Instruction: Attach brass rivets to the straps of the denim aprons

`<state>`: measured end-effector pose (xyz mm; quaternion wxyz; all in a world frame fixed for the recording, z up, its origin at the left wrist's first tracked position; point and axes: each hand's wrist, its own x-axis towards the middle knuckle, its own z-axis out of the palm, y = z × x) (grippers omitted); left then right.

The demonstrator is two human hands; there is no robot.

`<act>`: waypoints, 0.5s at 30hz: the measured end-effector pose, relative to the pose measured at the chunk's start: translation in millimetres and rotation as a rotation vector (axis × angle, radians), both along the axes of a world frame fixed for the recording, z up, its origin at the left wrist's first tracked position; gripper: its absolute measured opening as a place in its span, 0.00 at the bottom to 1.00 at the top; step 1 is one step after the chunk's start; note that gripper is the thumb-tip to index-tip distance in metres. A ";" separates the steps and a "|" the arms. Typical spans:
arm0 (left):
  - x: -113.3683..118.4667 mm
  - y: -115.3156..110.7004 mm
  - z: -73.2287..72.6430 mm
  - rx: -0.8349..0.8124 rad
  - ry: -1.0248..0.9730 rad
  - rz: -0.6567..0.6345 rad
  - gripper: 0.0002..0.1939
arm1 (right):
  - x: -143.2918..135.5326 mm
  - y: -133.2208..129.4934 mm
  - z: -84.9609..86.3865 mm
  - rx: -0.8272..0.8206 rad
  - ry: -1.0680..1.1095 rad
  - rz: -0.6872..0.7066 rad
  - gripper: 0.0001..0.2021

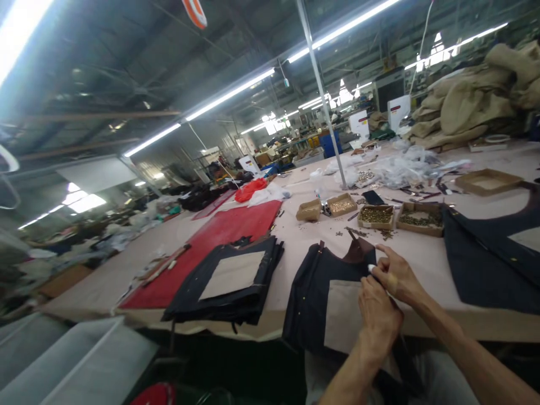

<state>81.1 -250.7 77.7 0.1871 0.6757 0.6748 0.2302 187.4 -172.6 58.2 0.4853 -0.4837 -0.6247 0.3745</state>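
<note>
A dark navy cloth piece (312, 287) with a beige patch (342, 315) and brown trim (359, 250) at its top lies at the table's front edge, partly hanging over it. My left hand (379, 312) is closed on its right side, fingers curled over the fabric beside the patch. Just above, my right hand (399, 275) grips the same side near the brown trim, with its index finger bent over the edge. A white cover (371, 268) shows at the right thumb's tip. Any small part between the fingers is hidden. Brass-coloured dots run down the cloth's left side.
Behind the cloth stand cardboard trays (375, 216) of small metal parts, some spilled. A stack of similar cloth pieces (228, 281) lies left on red material (240, 225); another dark piece (485, 259) lies right. A metal pole (323, 95) rises from the table, near plastic bags (405, 169).
</note>
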 end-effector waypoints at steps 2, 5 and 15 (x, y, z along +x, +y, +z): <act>-19.4 -0.4 32.4 0.078 0.008 -0.022 0.21 | -8.9 0.2 12.2 0.016 0.121 0.055 0.35; -59.5 -1.5 100.9 0.205 -0.040 -0.150 0.14 | -12.5 13.0 6.2 -0.093 0.309 -0.022 0.39; -189.9 -4.6 257.5 0.190 -0.540 0.219 0.27 | -26.2 2.0 -24.8 -0.434 0.553 0.167 0.31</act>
